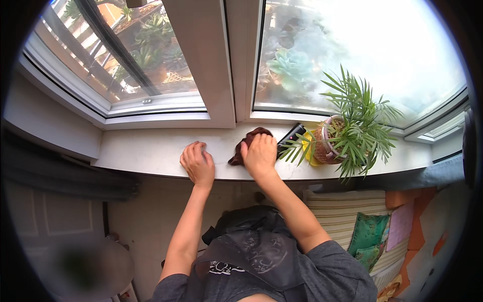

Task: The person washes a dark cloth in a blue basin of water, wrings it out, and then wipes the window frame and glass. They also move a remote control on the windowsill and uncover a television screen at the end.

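My right hand (pixel 261 154) presses down on a crumpled dark brown cloth (pixel 237 156) on the white windowsill (pixel 139 153). Folds of the cloth stick out past the fingers and to the left of the thumb; the rest is hidden under the palm. To the left, my left hand (pixel 198 162) rests on the sill with its fingers bent and its thumb apart from them. I see nothing held there. Just right of the cloth, a long black device (pixel 292 137), perhaps a remote control, lies slanted, its lower end partly behind my right hand and some leaves.
A leafy palm in a brown pot (pixel 326 141) stands right of the device, beside something yellow (pixel 310 151). White window frames (pixel 211 68) rise behind the sill. Below are a round table (pixel 109 264) at left and a striped seat (pixel 339 204) with a green cushion (pixel 366 234).
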`<state>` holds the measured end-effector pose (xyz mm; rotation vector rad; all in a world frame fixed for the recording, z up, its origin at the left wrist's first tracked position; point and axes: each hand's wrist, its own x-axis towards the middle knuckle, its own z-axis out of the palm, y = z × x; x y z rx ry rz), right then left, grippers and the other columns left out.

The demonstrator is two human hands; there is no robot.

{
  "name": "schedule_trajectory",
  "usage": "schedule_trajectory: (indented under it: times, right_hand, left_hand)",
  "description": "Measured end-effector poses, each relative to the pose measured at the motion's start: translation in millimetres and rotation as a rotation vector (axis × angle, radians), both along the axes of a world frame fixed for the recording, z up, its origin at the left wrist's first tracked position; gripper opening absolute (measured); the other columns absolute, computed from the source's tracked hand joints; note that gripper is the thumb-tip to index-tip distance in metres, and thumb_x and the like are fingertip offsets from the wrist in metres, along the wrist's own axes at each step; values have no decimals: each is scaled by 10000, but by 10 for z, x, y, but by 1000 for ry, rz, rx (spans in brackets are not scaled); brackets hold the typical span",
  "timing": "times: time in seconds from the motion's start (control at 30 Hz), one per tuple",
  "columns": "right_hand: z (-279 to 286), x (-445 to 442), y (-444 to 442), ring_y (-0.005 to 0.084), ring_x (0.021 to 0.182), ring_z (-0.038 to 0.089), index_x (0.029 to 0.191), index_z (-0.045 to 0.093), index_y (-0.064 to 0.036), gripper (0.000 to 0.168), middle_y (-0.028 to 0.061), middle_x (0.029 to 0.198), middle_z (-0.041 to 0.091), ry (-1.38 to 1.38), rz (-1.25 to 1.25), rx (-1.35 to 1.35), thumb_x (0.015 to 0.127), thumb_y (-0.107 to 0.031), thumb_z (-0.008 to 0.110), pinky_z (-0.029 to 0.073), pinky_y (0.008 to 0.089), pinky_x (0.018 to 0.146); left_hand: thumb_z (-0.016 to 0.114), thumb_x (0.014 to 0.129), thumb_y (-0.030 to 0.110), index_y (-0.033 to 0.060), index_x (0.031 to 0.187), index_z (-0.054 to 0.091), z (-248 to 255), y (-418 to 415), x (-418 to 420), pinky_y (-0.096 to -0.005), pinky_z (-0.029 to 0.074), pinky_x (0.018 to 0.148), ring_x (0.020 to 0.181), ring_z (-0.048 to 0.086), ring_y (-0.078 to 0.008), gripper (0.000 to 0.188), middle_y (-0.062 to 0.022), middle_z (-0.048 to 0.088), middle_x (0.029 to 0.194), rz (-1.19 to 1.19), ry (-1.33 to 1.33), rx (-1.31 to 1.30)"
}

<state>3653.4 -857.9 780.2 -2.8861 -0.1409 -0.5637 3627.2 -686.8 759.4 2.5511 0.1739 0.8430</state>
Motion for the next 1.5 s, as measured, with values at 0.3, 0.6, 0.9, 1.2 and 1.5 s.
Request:
schedule_trajectory:
  times: [0.3, 0.6, 0.9, 1.2, 1.5]
  right_hand:
    - [-89, -494, 78, 401, 1200, 454, 1211, 537, 54, 463, 235, 1232, 540, 74, 441, 308, 818, -189, 571, 332, 483, 1053]
    - [-343, -589, -81, 413, 1197, 482, 1219, 542, 49, 470, 233, 1262, 537, -52, 493, 331, 806, -176, 552, 352, 496, 1053]
    - [-236, 128, -409, 347, 1204, 492, 1166, 574, -8, 397, 193, 1247, 546, 113, 472, 263, 834, -224, 574, 405, 460, 985]
    - [-92, 53, -666, 351, 1020, 542, 1085, 572, 59, 388, 214, 1067, 591, -26, -174, -14, 818, -223, 563, 423, 453, 880]
    - [-304, -172, -634, 461, 1265, 382, 1321, 424, 113, 595, 311, 1293, 459, -94, -120, 67, 904, -288, 563, 305, 548, 1063]
  left_hand:
    - [692, 826, 279, 27, 1025, 607, 634, -1214, 279, -424, 469, 761, 832, 613, -316, 332, -129, 644, 911, -689, 203, -165]
    - [739, 743, 302, 20, 932, 580, 273, -1658, 299, -370, 503, 639, 821, 588, -260, 374, -109, 553, 875, -627, 264, 308]
    - [720, 781, 223, 31, 1114, 562, 1381, -799, -301, -403, 508, 725, 886, 598, -307, 416, -118, 597, 949, -410, 295, 125]
    - [728, 795, 223, 32, 1067, 576, 715, 343, -444, -437, 501, 742, 915, 604, -323, 365, -122, 596, 954, 7, 418, 167]
    - [705, 823, 230, 21, 1095, 581, 407, 961, -266, -458, 503, 741, 939, 601, -335, 365, -142, 603, 965, 225, 442, 232]
